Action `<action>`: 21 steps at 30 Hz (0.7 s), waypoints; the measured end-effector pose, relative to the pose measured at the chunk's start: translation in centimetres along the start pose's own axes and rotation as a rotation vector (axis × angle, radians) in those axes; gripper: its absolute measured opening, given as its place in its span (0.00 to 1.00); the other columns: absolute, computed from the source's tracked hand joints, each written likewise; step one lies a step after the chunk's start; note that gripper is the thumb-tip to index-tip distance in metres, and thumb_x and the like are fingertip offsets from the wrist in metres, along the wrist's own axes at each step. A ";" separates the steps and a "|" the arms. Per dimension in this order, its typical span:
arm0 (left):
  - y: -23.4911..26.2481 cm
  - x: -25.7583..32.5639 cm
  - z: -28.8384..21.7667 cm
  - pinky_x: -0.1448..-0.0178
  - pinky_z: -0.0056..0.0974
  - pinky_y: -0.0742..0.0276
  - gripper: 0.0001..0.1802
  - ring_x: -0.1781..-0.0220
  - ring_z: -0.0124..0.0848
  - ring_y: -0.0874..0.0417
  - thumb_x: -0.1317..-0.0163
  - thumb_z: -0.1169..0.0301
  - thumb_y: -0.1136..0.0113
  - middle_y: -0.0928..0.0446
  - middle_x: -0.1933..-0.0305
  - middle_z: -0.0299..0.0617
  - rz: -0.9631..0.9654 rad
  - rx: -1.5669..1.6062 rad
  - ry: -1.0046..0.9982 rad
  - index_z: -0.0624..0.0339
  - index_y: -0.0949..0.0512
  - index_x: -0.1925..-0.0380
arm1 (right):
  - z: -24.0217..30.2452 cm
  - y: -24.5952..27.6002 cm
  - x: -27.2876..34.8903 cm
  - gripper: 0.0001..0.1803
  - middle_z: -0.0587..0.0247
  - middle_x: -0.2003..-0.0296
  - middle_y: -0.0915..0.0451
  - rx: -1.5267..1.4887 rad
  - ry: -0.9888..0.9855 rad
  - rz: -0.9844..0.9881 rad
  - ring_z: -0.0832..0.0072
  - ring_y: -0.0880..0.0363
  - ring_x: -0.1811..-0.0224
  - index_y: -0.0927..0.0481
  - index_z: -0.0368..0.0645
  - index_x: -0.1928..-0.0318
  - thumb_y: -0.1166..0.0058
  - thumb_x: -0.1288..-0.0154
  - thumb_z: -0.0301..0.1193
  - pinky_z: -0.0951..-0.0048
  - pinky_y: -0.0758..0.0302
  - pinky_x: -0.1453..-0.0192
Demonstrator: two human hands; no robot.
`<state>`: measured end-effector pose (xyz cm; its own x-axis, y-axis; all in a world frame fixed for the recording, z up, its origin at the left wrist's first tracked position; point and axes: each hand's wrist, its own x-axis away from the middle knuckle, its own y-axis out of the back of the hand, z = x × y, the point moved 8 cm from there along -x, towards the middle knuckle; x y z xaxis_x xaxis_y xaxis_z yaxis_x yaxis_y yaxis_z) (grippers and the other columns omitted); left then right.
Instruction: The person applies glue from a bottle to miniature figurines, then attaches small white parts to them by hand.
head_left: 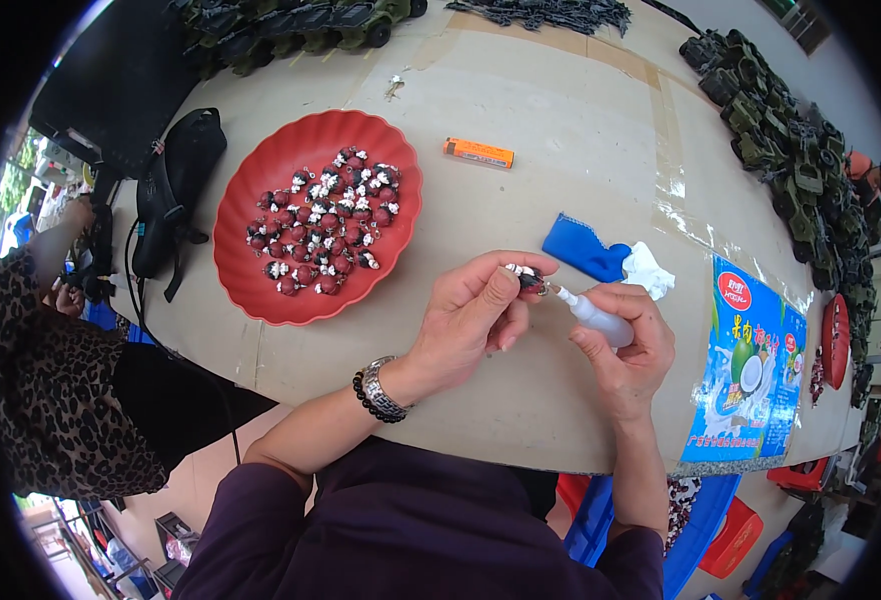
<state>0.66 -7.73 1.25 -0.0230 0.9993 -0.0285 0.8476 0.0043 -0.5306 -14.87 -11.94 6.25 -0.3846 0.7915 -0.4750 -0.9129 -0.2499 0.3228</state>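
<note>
Between the thumb and fingers of my left hand (466, 315) is a small figurine (529, 281) in dark red, black and white. My right hand (629, 340) grips a white squeeze bottle (601, 320), its narrow tip pointing at the figurine and touching it or very close. Left of my hands stands a red scalloped bowl (251, 190) with many similar figurines (331, 215) inside, some showing small metal loops. Just beyond my right hand lie a blue cloth (583, 248) and a crumpled white tissue (648, 270).
An orange box-shaped stick (479, 152) lies farther back on the table (551, 110). A blue printed sheet (746, 370) covers the right front edge. Dark green toy vehicles (771, 150) are heaped along the right and back. A black bag (181, 190) and a person in leopard print (61, 380) are at left.
</note>
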 end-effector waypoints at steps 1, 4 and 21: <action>0.0 0.0 0.0 0.78 0.23 0.42 0.24 0.78 0.16 0.33 0.27 0.55 0.55 0.27 0.64 0.37 0.000 -0.001 -0.005 0.65 0.27 0.45 | 0.0 0.0 0.0 0.16 0.58 0.63 0.19 0.000 0.000 0.000 0.71 0.20 0.63 0.21 0.37 0.62 0.33 0.55 0.17 0.74 0.25 0.60; 0.0 -0.1 0.0 0.78 0.23 0.43 0.24 0.79 0.16 0.34 0.27 0.56 0.55 0.28 0.67 0.36 0.004 0.001 -0.001 0.65 0.27 0.45 | 0.0 0.0 0.0 0.16 0.58 0.63 0.19 -0.004 0.001 -0.001 0.71 0.20 0.63 0.21 0.37 0.62 0.34 0.54 0.17 0.74 0.25 0.60; -0.1 0.1 -0.1 0.79 0.23 0.43 0.23 0.79 0.16 0.34 0.27 0.56 0.56 0.29 0.70 0.35 0.001 -0.023 -0.001 0.65 0.27 0.46 | 0.3 -0.1 0.1 0.16 0.56 0.63 0.19 0.022 0.005 0.004 0.70 0.20 0.62 0.21 0.37 0.61 0.34 0.54 0.17 0.74 0.25 0.59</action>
<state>0.67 -7.61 1.38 -0.0223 0.9993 -0.0302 0.8594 0.0037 -0.5114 -14.83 -11.63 6.42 -0.3888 0.7877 -0.4779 -0.9082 -0.2404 0.3427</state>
